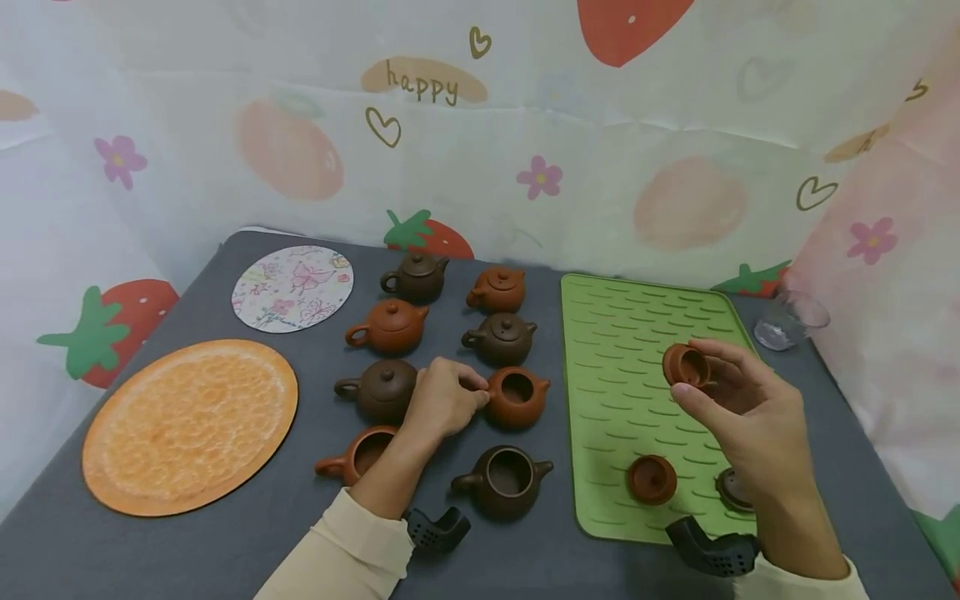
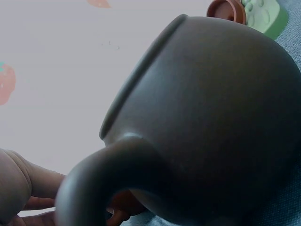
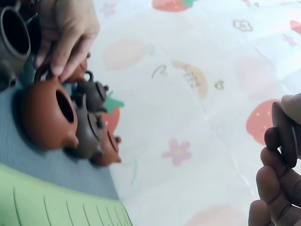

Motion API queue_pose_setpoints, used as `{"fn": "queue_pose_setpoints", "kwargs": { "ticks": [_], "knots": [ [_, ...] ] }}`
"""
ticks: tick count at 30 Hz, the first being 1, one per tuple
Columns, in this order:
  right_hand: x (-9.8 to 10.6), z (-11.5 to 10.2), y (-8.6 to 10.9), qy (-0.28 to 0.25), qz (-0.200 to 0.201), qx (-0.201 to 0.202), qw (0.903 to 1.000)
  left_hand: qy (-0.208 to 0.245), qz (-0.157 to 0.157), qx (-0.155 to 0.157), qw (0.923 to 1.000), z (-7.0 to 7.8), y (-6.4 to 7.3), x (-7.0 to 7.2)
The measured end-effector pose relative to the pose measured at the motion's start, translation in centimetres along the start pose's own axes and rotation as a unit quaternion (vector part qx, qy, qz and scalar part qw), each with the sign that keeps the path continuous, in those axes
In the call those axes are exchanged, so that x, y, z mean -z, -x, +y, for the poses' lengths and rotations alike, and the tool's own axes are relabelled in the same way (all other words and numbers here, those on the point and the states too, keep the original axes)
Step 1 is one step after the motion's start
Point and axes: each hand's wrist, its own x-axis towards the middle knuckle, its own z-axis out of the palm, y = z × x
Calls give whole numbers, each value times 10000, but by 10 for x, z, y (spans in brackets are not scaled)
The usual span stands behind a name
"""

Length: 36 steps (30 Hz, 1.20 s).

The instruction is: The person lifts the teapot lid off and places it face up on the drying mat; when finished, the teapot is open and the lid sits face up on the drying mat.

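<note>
My left hand (image 1: 442,400) pinches the handle of a lidless reddish teapot (image 1: 516,414), which stands on the table in the second column; the right wrist view also shows this teapot (image 3: 44,117). Above the green mat, my right hand (image 1: 768,429) holds a reddish teapot lid (image 1: 684,367) between thumb and fingers, its hollow underside facing the head camera. In the right wrist view the lid (image 3: 284,134) is seen edge-on with its knob. A lidless dark brown teapot (image 1: 506,492) stands nearer me and fills much of the left wrist view.
On the green mat (image 1: 607,375) lie a reddish lid (image 1: 651,479) and a dark lid (image 1: 731,490). Several lidded teapots stand behind; a lidless reddish teapot (image 1: 352,462) is partly behind my left arm. Two round mats lie left, and a clear glass (image 1: 787,321) stands far right.
</note>
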Motion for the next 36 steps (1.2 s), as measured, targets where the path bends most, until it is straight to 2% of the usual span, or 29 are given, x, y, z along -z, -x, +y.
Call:
{"fn": "queue_pose_setpoints", "kwargs": {
  "ticks": [4, 11, 19, 23, 28, 33, 36],
  "knots": [
    [11, 0, 4, 560, 139, -298, 9979, 12, -17, 20, 10000, 1, 0, 0],
    [27, 9, 11, 661, 247, -592, 9957, 11, -33, 76, 10000, 2, 0, 0],
    [45, 28, 19, 1214, 154, -1055, 9869, 32, -11, 28, 10000, 1, 0, -1],
    [51, 37, 22, 1799, 9, -1265, 9755, 23, -12, 11, 10000, 0, 1, 0],
    [58, 47, 24, 2642, -279, -1502, 9523, 7, -19, 19, 10000, 0, 1, 0],
    [64, 56, 25, 3079, -494, -1804, 9329, -13, -26, -33, 10000, 0, 1, -1],
    [66, 60, 26, 3149, -587, -1953, 9269, -9, -28, -61, 10000, 0, 0, -1]
  ]
}}
